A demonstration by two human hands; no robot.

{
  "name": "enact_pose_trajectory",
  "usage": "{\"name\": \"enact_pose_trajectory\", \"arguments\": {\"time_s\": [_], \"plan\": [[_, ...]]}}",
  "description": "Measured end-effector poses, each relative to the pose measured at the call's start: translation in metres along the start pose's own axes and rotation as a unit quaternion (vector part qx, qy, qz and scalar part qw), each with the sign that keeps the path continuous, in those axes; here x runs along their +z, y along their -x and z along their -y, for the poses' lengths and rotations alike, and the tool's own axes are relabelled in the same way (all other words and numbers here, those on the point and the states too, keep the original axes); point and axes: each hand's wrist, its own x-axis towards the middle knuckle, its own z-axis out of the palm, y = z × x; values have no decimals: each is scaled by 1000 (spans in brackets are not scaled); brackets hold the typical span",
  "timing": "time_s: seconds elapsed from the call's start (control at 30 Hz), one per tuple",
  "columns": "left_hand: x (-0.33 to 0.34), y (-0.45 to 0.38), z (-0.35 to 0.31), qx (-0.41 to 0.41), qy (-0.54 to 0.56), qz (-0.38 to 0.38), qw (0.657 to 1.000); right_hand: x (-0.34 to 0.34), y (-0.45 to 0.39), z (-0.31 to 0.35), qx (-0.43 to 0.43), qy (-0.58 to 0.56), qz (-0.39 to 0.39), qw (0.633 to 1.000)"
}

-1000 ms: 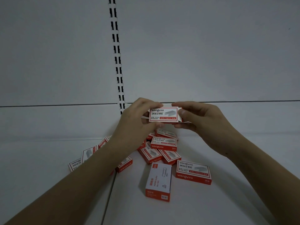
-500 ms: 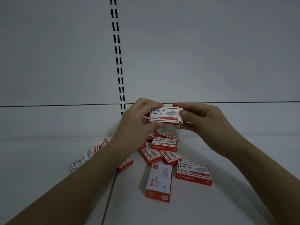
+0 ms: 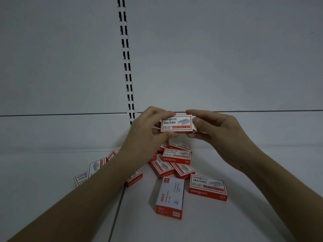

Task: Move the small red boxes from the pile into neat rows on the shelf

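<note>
Held item: one small red-and-white staple box (image 3: 176, 123), label facing the person, lifted clear above the pile (image 3: 172, 161) and in front of the rear edge of the shelf (image 3: 244, 215).

Left hand (image 3: 148, 130): grips the box's left end, fingers curled over its top edge, thumb tucked under the lower edge.

Right hand (image 3: 220, 135): pinches the box's right end, fingers along the top, thumb pressed on the end face.

Pile: a loose heap of like boxes lying flat and tilted on the shelf, directly below the held box; several overlap, and part of the heap is hidden behind the left forearm.

Paper-clip box (image 3: 170, 198): white top, red end, lying flat just in front of the pile, apart from it.

Single staple box (image 3: 208, 189): lying flat to the right of the paper-clip box, just beside it, not touching.

Slotted upright (image 3: 126, 60): runs up the grey back panel (image 3: 227, 49) behind the pile, to the left of the held box.
</note>
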Motion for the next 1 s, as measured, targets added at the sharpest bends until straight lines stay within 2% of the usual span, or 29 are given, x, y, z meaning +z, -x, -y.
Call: {"name": "enact_pose_trajectory", "arguments": {"time_s": [0.27, 0.37, 0.5, 0.6, 0.67, 0.77, 0.87, 0.93, 1.0], "plan": [[0, -1, -1, -16, 12, 16, 1000, 1, 2, -1, -25, 20, -11, 999], [0, -1, -2, -24, 30, 25, 999, 1, 1, -3, 1, -30, -18, 999], [0, 0, -4, -13, 37, 14, 999, -1, -2, -5, 46, -140, 17, 989], [1, 0, -2, -13, 41, 21, 999, -2, -3, -8, 86, -165, 22, 982], [2, 0, 1, -20, 22, 33, 999, -2, -3, -11, 99, -111, 23, 989], [4, 1, 5, -37, -11, 37, 999, -2, -3, -14, 17, 119, 26, 992], [9, 4, 5, -25, -41, 56, 997, 2, -4, -18, -69, 335, 75, 937], [14, 6, 5, -28, -39, 80, 996, 1, -5, -22, -88, 395, 76, 911], [13, 6, 4, -77, 3, 107, 991, -6, -8, -23, -77, 427, 61, 899]]}}
